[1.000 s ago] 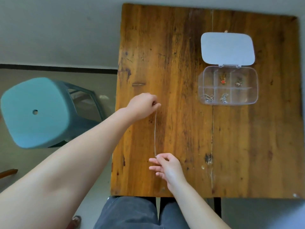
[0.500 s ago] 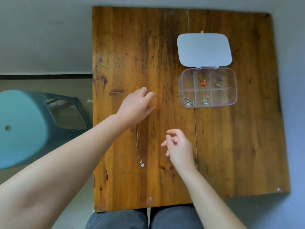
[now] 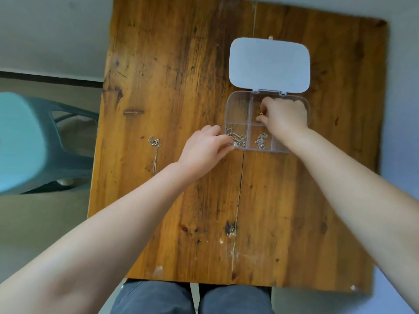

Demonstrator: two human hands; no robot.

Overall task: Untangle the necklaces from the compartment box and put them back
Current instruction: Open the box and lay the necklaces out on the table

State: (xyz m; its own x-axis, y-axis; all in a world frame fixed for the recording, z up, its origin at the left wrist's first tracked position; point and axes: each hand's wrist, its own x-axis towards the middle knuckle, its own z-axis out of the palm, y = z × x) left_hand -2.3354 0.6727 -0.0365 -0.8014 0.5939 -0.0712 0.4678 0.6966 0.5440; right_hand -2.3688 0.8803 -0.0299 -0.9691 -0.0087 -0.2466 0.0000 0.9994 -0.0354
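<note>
In the clear box (image 3: 235, 103) far right on the table (image 3: 181, 64), the right hand (image 3: 283, 114) pinches a light, limp, snag-prone necklace (image 3: 260, 113) in the far middle compartment, best lifted near its clasp, while the left hand (image 3: 204, 150) steadies the box's near-left corner, its grip hidden.

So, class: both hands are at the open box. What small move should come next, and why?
Probably lift the right hand, drawing the gold necklace out of the box. Its fingers are already pinching there, while the left hand steadies the near corner. One necklace already lies straightened on the table.
</note>
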